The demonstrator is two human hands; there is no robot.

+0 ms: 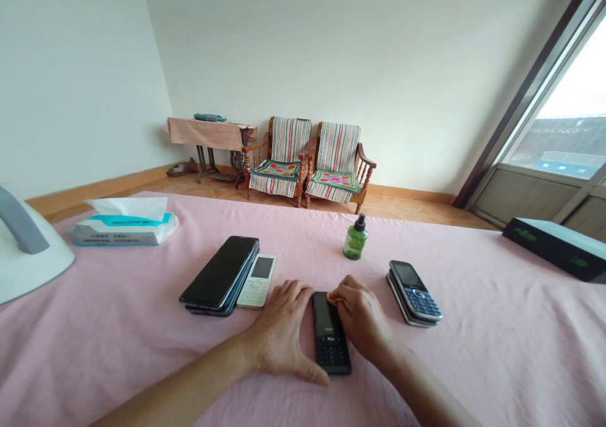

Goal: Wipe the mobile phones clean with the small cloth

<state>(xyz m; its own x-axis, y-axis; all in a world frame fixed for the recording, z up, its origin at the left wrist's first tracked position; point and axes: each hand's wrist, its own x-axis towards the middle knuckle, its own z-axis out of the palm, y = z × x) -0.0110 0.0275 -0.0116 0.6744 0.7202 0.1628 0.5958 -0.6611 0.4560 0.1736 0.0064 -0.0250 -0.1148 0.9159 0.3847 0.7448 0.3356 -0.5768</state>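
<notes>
A black keypad phone (330, 338) lies flat on the pink tablecloth (142, 345) in front of me. My left hand (284, 329) rests beside it on the left, fingers flat on the cloth and thumb against the phone's lower edge. My right hand (362, 316) is closed in a pinch on a small yellowish pad (334, 300), pressing it on the phone's screen. Stacked black smartphones (221, 275) and a white keypad phone (257, 280) lie to the left. Two stacked dark keypad phones (415, 291) lie to the right.
A small green spray bottle (355, 239) stands behind the phones. A tissue pack (125, 223) lies at the far left, a white rounded object (28, 250) at the left edge, and a dark box (556, 247) at the right. Two wooden chairs (310, 165) stand by the far wall.
</notes>
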